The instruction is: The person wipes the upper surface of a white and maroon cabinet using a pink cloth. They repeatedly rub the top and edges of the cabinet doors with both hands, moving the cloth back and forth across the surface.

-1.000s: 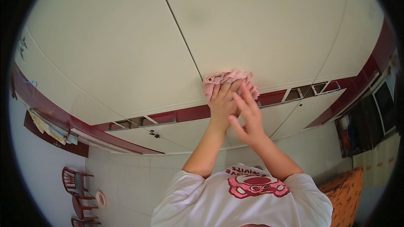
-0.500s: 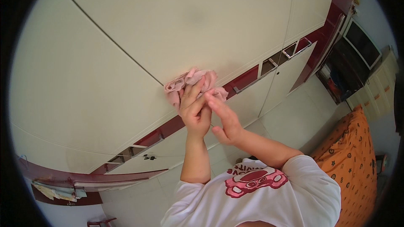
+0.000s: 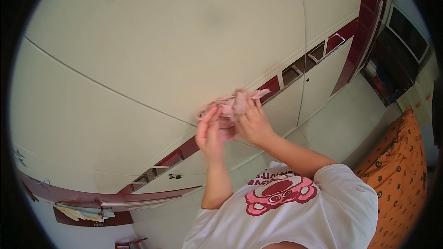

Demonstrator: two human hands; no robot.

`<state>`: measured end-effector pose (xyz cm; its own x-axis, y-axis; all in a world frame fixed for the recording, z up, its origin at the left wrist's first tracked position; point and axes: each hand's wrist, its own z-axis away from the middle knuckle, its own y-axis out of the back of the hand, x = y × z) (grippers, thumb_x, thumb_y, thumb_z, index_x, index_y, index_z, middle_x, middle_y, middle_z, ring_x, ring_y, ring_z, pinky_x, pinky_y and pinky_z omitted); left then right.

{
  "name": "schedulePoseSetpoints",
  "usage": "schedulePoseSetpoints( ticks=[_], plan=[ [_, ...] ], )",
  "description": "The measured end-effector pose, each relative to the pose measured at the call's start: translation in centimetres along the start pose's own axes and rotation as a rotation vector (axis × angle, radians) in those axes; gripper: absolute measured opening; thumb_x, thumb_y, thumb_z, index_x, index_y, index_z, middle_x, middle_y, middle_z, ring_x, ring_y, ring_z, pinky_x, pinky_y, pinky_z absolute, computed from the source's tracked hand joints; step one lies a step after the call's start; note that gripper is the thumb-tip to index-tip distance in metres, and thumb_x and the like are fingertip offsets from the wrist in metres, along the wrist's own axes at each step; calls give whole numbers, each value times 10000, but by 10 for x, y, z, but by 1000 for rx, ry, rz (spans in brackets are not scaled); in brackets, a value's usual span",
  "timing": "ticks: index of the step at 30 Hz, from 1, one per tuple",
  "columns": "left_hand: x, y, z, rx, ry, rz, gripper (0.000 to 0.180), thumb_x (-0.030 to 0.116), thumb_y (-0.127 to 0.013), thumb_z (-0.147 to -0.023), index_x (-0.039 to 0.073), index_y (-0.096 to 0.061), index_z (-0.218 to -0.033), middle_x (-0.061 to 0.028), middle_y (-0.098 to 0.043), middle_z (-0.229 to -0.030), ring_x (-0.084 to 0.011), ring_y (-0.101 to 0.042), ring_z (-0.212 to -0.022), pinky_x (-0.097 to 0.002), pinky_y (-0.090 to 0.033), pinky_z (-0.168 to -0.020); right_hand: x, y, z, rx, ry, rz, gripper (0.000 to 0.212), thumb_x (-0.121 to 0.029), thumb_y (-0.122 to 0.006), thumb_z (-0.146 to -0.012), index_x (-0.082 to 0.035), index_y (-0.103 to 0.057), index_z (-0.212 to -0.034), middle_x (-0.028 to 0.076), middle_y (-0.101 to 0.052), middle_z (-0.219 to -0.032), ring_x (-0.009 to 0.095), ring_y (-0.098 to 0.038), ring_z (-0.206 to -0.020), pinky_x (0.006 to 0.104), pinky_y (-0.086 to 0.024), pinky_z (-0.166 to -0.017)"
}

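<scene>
A crumpled pink cloth (image 3: 224, 116) is bunched between my two hands in front of the cream wardrobe doors (image 3: 152, 64). My right hand (image 3: 255, 125) grips its right side, the fingers sunk into the folds. At the left edge of the cloth, my left hand (image 3: 210, 134) has its fingers bent against the fabric and is slightly smeared by motion. Behind the cloth run the dark red band (image 3: 184, 150) and the door seam; part of both is hidden by the hands and cloth.
Metal-edged handles (image 3: 316, 51) line the red band. Small keys (image 3: 175, 176) hang at a lower door. On the right are an orange patterned cover (image 3: 392, 170) and a screen (image 3: 408, 32). A red shelf (image 3: 92, 218) with folded items sits at lower left.
My right hand, which was apart with fingers stretched out, now grips the cloth. My left hand has slid from the cloth's middle to its left edge. The view has shifted.
</scene>
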<state>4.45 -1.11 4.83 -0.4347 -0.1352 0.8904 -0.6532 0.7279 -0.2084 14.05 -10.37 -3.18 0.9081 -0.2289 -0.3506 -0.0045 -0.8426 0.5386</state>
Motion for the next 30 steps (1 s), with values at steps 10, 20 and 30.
schedulePoseSetpoints(
  ticks=[10,20,30],
  plan=[
    [-27,-86,-28,-581,-328,-536,465,18,-620,-870,0,-571,-1333,-164,-554,-1401,-275,-572,-1195,-354,-414,-1044,77,44,-15,212,-168,308,391,-185,-613,-844,-26,-636,-1201,237,-406,-1485,452,-344,-1405,653,-209,-1132],
    [-60,-125,-36,-742,-457,-631,592,18,-570,-847,22,-478,-1431,-234,-565,-1333,-394,-550,-1207,-465,-396,-1034,107,73,-27,198,-548,257,144,-103,-632,-823,-51,-647,-956,133,-530,-975,329,-552,-842,443,-485,-702],
    [-64,-120,-40,-799,-423,-675,558,22,-498,-854,2,-486,-1411,-235,-571,-1290,-407,-530,-1187,-478,-386,-1023,101,58,-43,387,-728,-89,279,-223,-534,-988,20,-538,-1125,224,-516,-1028,393,-570,-852,444,-496,-681]
  ],
)
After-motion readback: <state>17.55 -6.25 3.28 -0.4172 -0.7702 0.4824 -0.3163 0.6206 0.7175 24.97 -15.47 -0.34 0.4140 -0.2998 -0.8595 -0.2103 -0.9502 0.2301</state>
